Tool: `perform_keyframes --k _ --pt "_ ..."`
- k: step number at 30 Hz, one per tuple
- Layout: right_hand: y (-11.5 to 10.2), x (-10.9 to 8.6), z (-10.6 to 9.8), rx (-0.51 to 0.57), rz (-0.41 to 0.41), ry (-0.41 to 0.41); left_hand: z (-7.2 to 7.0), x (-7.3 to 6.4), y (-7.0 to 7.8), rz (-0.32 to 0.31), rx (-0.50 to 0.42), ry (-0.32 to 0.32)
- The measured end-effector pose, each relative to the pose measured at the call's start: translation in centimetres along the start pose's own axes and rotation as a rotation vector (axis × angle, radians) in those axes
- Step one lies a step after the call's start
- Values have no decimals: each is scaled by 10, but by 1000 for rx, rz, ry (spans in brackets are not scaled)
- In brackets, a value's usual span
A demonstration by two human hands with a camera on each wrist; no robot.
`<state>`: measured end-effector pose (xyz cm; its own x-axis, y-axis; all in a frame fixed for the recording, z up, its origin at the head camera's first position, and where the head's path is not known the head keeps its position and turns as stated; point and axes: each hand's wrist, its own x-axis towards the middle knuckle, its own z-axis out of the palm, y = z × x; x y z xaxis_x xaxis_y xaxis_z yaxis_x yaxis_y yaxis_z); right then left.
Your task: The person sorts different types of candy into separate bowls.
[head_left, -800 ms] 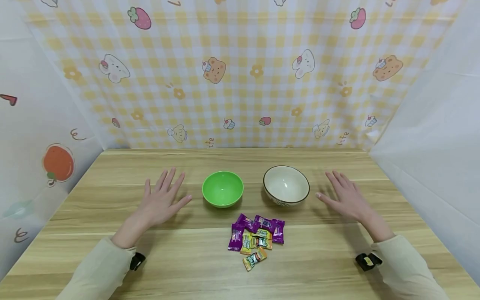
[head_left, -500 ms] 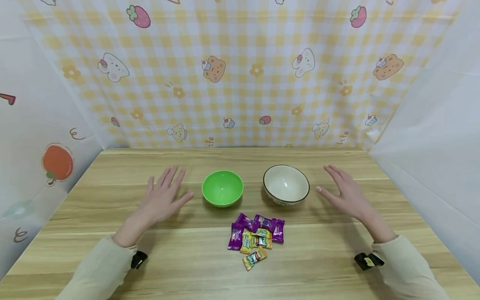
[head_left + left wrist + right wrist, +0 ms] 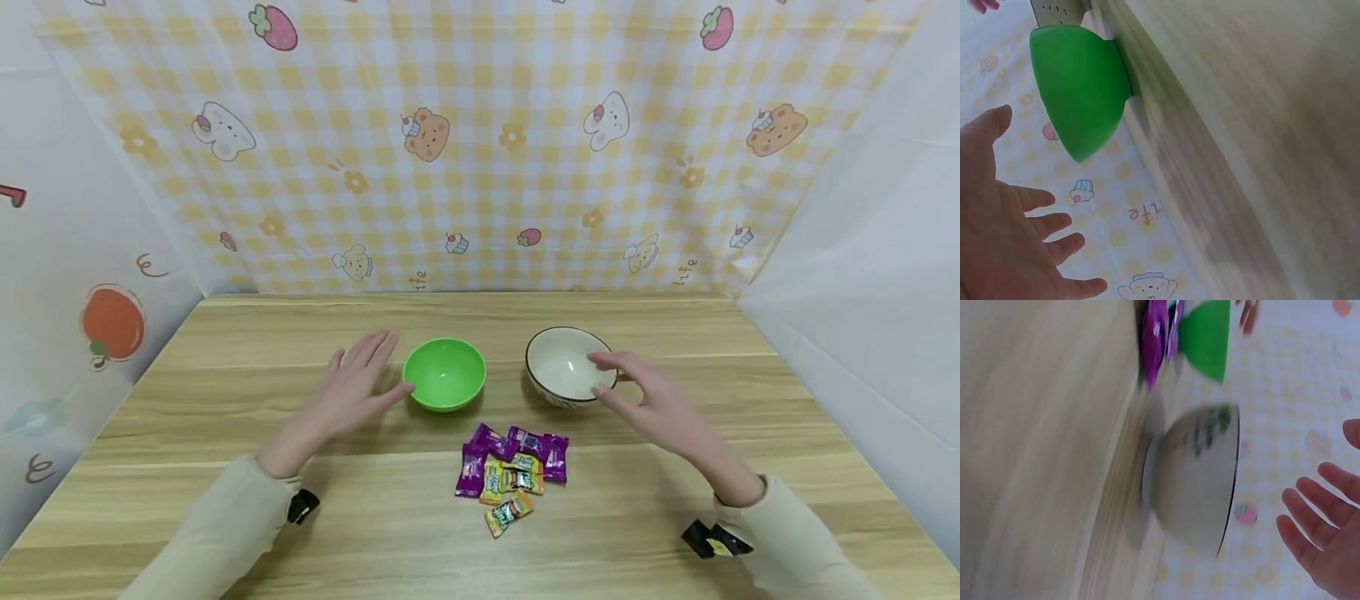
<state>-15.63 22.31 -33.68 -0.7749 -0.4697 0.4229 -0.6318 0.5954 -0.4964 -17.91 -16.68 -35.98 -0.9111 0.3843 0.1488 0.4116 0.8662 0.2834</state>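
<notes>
A plain green bowl (image 3: 445,374) stands upright left of the table's middle, and a white bowl with a dark rim (image 3: 567,364) is to its right. My left hand (image 3: 351,393), fingers spread, is beside the green bowl, its thumb tip overlapping the rim in the head view. In the left wrist view a gap shows between that hand (image 3: 1016,231) and the green bowl (image 3: 1079,87). My right hand (image 3: 660,408) is over the right rim of the white bowl, thumb and fingers apart; the right wrist view has the hand (image 3: 1329,525) above the bowl (image 3: 1194,481).
Purple candy packets (image 3: 471,470) and yellow candy packets (image 3: 508,512) lie in a loose cluster in front of the bowls on the wooden table (image 3: 360,533). A yellow checked cloth (image 3: 480,183) hangs behind the table, with white cloth (image 3: 870,250) along the sides.
Both hands have moved inward: the left toward the green bowl, the right from beside the white bowl to over its rim. Bowls and candies stay in place; the head view has tilted slightly.
</notes>
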Motion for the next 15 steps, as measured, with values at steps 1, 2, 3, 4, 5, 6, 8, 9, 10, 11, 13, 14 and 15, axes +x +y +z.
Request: perform_keyframes --k 1,2,3,4,5,6,8,9,10,11,13,14,15 --pt "-4 1 3 30 -6 -23 1 1 1 -1 -2 -10" --pt "-8 1 7 55 -9 -45 2 1 1 -1 -7 -21" --pt "-11 2 10 80 -12 -68 4 2 2 -2 -8 -30" --pt "-14 2 13 99 -11 -91 5 2 2 -2 -8 -38" --pt "-18 3 17 120 -7 -113 6 3 3 -1 -10 -42" --pt "-21 3 20 140 7 -138 8 3 3 1 -10 -44" --pt "-26 5 26 179 32 -190 10 4 5 5 -14 -47" --pt "-28 5 29 194 45 -216 11 4 5 6 -15 -48" --pt "-30 6 32 215 55 -242 11 4 6 6 -17 -51" --pt "-31 6 35 237 68 -268 12 4 6 10 -17 -52" --pt "-33 8 42 282 87 -315 13 5 7 12 -23 -60" --pt "-33 8 45 301 98 -334 14 5 8 12 -27 -65" --pt "-33 9 48 321 105 -351 15 5 8 13 -29 -71"
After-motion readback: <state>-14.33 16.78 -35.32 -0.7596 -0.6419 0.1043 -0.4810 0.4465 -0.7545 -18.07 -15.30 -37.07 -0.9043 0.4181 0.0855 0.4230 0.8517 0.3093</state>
